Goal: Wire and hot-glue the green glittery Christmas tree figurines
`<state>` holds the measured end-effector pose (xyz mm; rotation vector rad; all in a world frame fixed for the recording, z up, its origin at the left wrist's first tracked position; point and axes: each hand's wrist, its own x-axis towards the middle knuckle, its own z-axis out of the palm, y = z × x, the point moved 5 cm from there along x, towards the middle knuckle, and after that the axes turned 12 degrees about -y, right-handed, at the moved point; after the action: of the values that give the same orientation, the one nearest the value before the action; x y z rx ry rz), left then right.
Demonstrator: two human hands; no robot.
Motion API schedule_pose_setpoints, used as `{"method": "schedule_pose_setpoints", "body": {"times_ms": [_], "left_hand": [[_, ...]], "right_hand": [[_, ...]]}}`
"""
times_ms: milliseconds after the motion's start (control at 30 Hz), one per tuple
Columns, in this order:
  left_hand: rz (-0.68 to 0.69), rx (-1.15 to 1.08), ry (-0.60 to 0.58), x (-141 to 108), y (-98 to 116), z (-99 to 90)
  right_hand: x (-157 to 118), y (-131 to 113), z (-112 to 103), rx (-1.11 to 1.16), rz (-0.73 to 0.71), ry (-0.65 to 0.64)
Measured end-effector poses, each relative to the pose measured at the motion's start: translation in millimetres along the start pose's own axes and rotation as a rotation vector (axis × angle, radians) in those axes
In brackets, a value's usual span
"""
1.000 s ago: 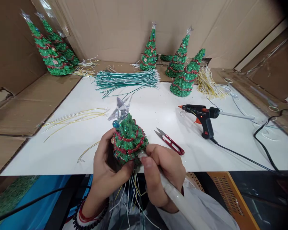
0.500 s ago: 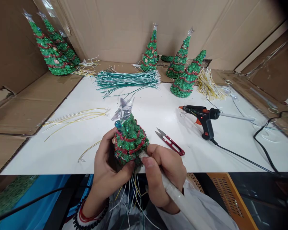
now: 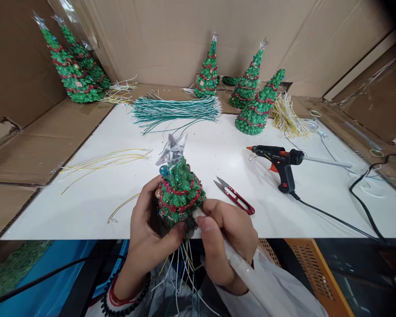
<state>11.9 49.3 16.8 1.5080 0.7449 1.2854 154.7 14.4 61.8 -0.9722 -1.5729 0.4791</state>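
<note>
A small green Christmas tree (image 3: pixel 181 193) with red garlands and a clear star (image 3: pixel 172 152) on top leans in front of me at the table's near edge. My left hand (image 3: pixel 152 233) is wrapped round its left side and base, thumb across the front. White and yellow wires (image 3: pixel 186 259) hang from under the tree. My right hand (image 3: pixel 227 237) grips a thick white pen-shaped tool (image 3: pixel 242 268), its tip against the tree's lower right side. What the tip touches is hidden by my fingers. Beside my right hand lie red thread snips (image 3: pixel 236 196) with open blades.
A black glue gun (image 3: pixel 279 160) lies at right, its cord (image 3: pixel 330 218) running off the near edge. Behind are a bundle of green-white wires (image 3: pixel 176 109), a yellow-white bundle (image 3: pixel 288 116) and several finished-looking trees (image 3: pixel 257 105). Loose yellow wires (image 3: pixel 105 160) lie at left. Cardboard walls (image 3: pixel 158 39) enclose the table.
The view has shifted very slightly. Both hands keep their hold on the tree and the white tool, with almost no movement between them.
</note>
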Motion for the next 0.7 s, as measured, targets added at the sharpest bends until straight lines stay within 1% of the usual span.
{"method": "schedule_pose_setpoints", "body": {"times_ms": [200, 400, 533, 700], "left_hand": [[0.018, -0.013, -0.013, 0.6, 1.3, -0.5], [0.004, 0.015, -0.005, 0.5, 0.4, -0.4], [-0.003, 0.044, 0.005, -0.6, -0.4, -1.3], [-0.015, 0.034, 0.003, -0.8, -0.6, -2.2]], "right_hand": [[-0.6, -1.7, -0.1, -0.013, -0.002, -0.008], [0.9, -1.5, -1.1, -0.045, 0.026, 0.010], [1.3, -1.2, -0.4, -0.010, -0.009, -0.004], [0.7, -0.2, 1.3, 0.014, 0.013, -0.012]]}}
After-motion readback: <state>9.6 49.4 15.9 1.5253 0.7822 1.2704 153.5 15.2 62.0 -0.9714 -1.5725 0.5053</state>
